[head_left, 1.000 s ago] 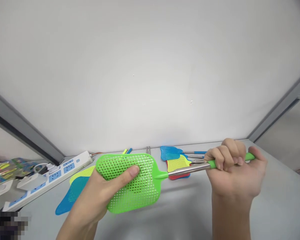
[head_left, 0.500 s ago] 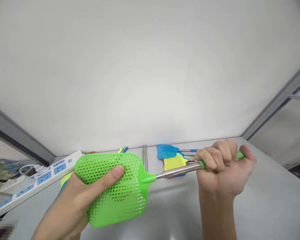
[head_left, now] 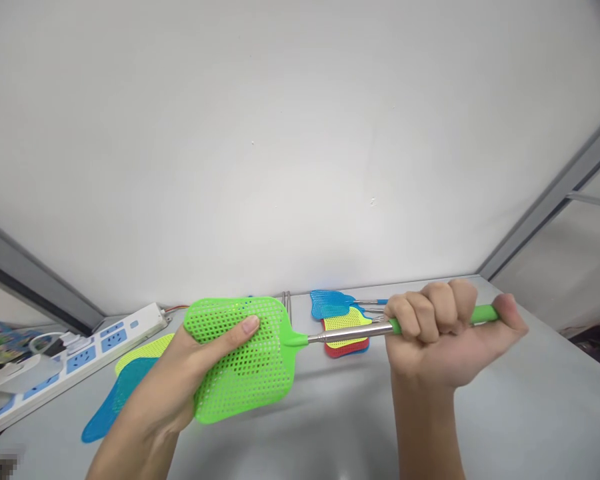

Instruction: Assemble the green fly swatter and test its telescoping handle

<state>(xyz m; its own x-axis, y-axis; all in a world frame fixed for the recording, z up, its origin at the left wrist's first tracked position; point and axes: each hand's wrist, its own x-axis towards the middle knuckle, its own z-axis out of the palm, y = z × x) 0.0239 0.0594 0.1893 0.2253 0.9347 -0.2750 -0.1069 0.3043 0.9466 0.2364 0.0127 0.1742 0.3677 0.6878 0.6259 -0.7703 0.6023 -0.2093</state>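
I hold a green fly swatter (head_left: 260, 363) level above a grey table (head_left: 530, 400). My left hand (head_left: 190, 377) grips its mesh head from below, thumb pressed on top. My right hand (head_left: 445, 333) is closed in a fist round its green handle, whose end sticks out past the fist. A short metal telescopic rod (head_left: 347, 331) joins head and handle.
A small stack of blue, yellow and red swatters (head_left: 343, 320) lies at the table's back. A yellow swatter head (head_left: 143, 350) and a blue swatter head (head_left: 113, 403) lie at the left. A white and blue power strip (head_left: 80, 350) with plugs runs along the left edge. A white wall stands behind.
The metal rod has become shorter and the head has moved nearer the handle. The swatter first drifted left, then came back right and up a little.
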